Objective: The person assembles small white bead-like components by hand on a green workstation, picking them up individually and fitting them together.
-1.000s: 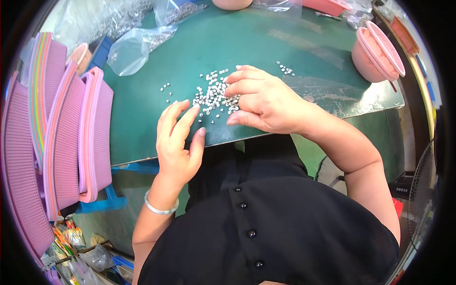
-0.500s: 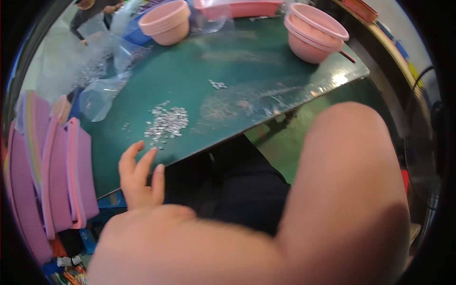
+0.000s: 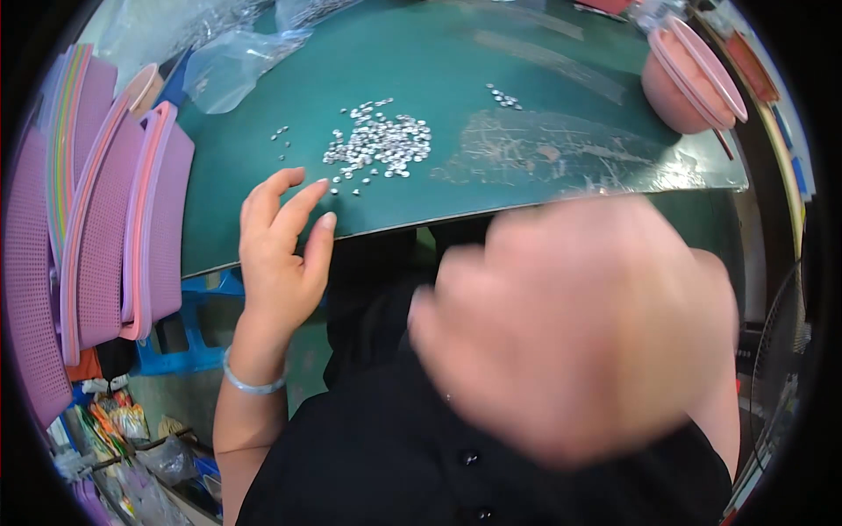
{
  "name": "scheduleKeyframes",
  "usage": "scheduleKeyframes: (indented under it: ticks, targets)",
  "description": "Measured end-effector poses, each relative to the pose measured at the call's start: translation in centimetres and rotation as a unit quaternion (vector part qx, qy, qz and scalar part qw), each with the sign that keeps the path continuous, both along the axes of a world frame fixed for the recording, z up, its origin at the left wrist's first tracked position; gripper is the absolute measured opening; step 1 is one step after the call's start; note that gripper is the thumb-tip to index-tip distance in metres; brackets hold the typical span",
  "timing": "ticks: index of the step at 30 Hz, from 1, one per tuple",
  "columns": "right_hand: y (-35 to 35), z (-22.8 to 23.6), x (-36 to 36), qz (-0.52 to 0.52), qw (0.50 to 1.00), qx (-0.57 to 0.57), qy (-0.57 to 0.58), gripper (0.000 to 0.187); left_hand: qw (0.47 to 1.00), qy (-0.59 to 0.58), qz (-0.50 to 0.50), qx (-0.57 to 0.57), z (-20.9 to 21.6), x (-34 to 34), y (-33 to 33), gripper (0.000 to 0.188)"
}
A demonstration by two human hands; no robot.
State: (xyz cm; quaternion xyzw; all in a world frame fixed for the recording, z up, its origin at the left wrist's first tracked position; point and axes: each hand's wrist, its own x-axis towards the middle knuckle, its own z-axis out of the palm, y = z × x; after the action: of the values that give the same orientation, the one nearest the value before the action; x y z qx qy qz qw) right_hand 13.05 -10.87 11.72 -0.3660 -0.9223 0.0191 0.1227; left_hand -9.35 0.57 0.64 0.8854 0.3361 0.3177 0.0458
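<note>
A loose pile of small, shiny silver pieces (image 3: 381,145) lies on the green table (image 3: 298,210). At the table's near edge, just below the pile, my left hand (image 3: 285,245) has its fingers bent and apart, with nothing visible between them. A few stray silver pieces lie close to its fingertips. My right hand (image 3: 570,324) is raised large in front of the view and smeared by motion. Its fingers look curled, but what they hold, if anything, does not show. Farther back on the right is a smaller cluster of silver pieces (image 3: 504,98).
Stacked purple and pink perforated baskets (image 3: 162,219) stand at the left. Clear plastic bags (image 3: 232,70) lie at the far left. Nested pink bowls (image 3: 688,83) sit at the table's right end. A blue plastic stool (image 3: 180,342) is under the left edge, a fan (image 3: 776,351) at the right.
My right arm has drawn back from across the view, bringing the blurred right hand into sight. The view has tilted down. My left hand stays near the pile, fingers still apart.
</note>
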Motion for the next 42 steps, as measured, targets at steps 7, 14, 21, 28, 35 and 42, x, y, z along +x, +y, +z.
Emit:
scheduleKeyframes:
  ticks: [7,14,21,28,35,42]
  targets:
    - [8.2,-8.8,0.9,-0.092,0.978,0.101,0.157,0.006,0.999,-0.035,-0.026,-0.016,-1.0,0.5,0.4,0.023]
    - [10.0,-11.0,-1.6,-0.088,0.977,0.082,0.173,0.009,0.998,-0.047,-0.041,-0.005,-1.5,1.5,1.0,0.019]
    - [9.0,-11.3,-1.6,-0.096,0.982,0.039,0.159,0.011,0.997,-0.044,-0.063,0.029,-1.6,1.1,1.3,0.017]
    - [9.2,-11.8,-1.0,-0.103,0.971,0.047,0.213,0.008,0.995,-0.022,-0.079,0.063,-1.6,0.3,1.0,0.022]
    - [9.8,-11.7,-1.8,-0.105,0.973,0.074,0.192,0.01,0.992,-0.015,-0.08,0.099,-2.0,0.2,0.7,0.025]
    - [9.3,-11.9,-1.6,-0.089,0.973,0.041,0.207,0.007,0.992,-0.019,-0.094,0.085,-2.1,0.2,0.4,0.025]
